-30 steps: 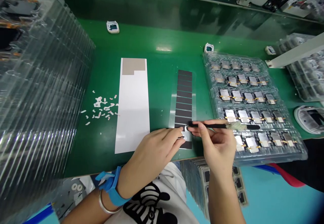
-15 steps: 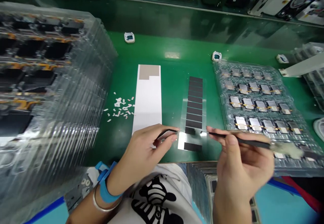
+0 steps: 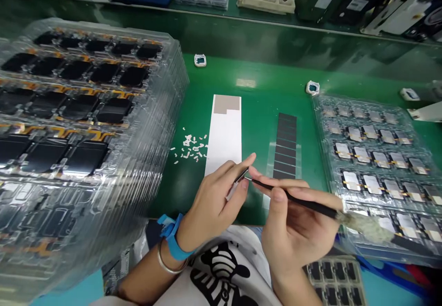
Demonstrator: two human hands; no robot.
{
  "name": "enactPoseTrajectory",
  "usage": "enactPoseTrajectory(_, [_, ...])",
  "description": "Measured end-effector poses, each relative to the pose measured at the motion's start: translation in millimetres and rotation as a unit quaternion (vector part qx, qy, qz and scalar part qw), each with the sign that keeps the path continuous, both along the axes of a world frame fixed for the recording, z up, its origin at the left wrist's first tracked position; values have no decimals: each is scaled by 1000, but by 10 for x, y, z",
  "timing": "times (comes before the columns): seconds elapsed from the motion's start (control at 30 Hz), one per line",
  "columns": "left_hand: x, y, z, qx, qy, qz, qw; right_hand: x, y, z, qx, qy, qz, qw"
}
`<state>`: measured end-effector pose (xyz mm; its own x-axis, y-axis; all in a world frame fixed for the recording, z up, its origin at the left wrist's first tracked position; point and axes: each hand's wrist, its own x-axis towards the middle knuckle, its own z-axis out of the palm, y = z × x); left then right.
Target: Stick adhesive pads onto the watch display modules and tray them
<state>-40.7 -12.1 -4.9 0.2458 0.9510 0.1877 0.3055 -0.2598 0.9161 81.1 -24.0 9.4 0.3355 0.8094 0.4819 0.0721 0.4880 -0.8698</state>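
From where I watch, the left hand (image 3: 216,195) sits low in the middle of the frame, fingers curled and pinching a small thin piece (image 3: 237,185) between thumb and forefinger; the piece is tilted, dark on one face and pale on its lower end. The right hand (image 3: 297,225), just right of it and lower, is closed around black tweezers (image 3: 293,199) held like a pen; their tip meets the upper edge of the small piece; a pale wrap covers the tweezers' rear end toward the lower right.

Behind the hands, in the centre of the frame, a strip of dark rectangular pads (image 3: 286,147) lies on clear backing on the green bench (image 3: 262,80); left of it lies a long white liner sheet (image 3: 224,133) with a grey patch at its far end; further left are scattered small white scraps (image 3: 189,147).

A stack of clear trays (image 3: 79,126) holding dark parts fills the left of the frame; another clear tray (image 3: 376,158) of silvery parts lies at the right; a blue wrist strap (image 3: 171,240) and a metal bangle circle the left wrist at the bottom.
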Motion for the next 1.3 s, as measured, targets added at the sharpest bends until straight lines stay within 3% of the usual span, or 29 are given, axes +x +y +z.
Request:
enactPoseTrajectory(0.37, [-11, -10, -19, -17, -30, -8, 999, -51, 29, -57, 2, -17, -24, 1000])
enactPoseTrajectory(0.77, [12, 7, 4, -31, -8, -2, 999, -15, 60, -130, 57, -25, -3, 998])
enactPoseTrajectory(1.3, [1, 5, -11, -41, 4, -3, 999, -28, 84, -131, 39, -19, -7, 999])
